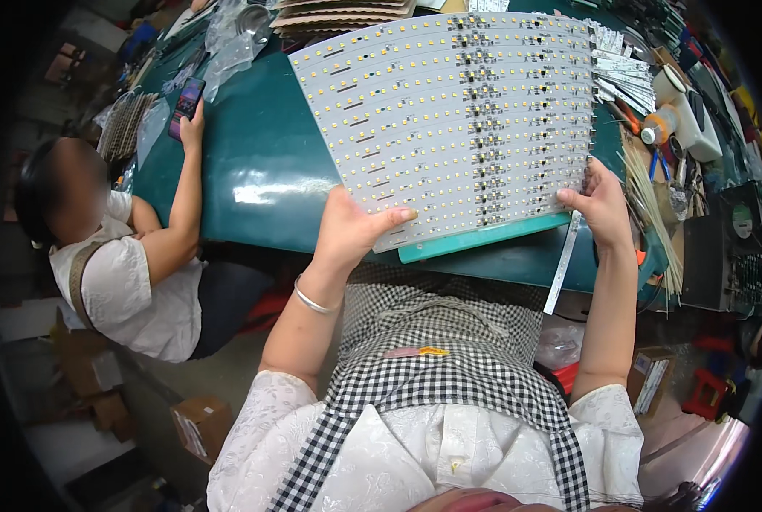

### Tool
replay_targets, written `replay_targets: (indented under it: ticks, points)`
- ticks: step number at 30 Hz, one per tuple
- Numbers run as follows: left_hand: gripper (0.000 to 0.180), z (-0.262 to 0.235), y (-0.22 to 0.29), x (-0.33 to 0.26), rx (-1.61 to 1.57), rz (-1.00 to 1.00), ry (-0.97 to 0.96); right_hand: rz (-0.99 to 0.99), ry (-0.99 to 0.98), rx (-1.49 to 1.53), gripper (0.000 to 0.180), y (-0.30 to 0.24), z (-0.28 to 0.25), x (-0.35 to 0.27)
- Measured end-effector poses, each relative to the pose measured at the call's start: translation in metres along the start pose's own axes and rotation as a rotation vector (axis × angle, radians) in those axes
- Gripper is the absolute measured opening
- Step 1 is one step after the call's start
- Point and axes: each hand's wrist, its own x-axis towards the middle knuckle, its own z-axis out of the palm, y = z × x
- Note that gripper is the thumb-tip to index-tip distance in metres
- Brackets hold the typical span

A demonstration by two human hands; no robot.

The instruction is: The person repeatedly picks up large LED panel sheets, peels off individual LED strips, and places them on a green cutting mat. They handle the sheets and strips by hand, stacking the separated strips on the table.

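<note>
Between my two hands is a large pale grey LED circuit board panel [432, 111], covered in rows of small yellowish LEDs and dark components. My left hand [351, 226] grips its lower left edge, thumb lying on the face. At the lower right edge, my right hand [601, 203] grips it with the thumb on top and the fingers mostly hidden behind. Under the panel's near edge shows a green tray-like piece [483, 241], most of it covered. A narrow white strip [565, 264] hangs over the table edge beside my right hand.
The green table [253, 154] spans the front. A stack of brown corrugated sheets [338, 15] stands at the back. White strips [624, 72], a white bottle [692, 115] and tools crowd the right. A seated co-worker [125, 256] at left holds a phone [186, 107].
</note>
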Motion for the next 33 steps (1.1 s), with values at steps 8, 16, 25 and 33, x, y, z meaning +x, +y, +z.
replay_targets:
  ticks: [8, 16, 25, 33]
  points:
    - [0.044, -0.007, -0.002, 0.009, -0.005, -0.024, -0.095, 0.018, -0.036, -0.054, 0.042, -0.003, -0.007, 0.002]
    - [0.042, 0.007, -0.012, -0.002, -0.03, -0.07, -0.064, 0.03, -0.034, -0.075, 0.046, 0.0, -0.015, 0.005]
    - [0.034, 0.009, -0.008, -0.005, 0.133, -0.001, -0.06, 0.019, -0.104, -0.164, 0.052, 0.004, -0.028, 0.005]
    - [0.028, 0.019, -0.011, -0.015, 0.155, 0.044, 0.058, -0.015, 0.014, -0.131, 0.032, 0.003, -0.017, -0.006]
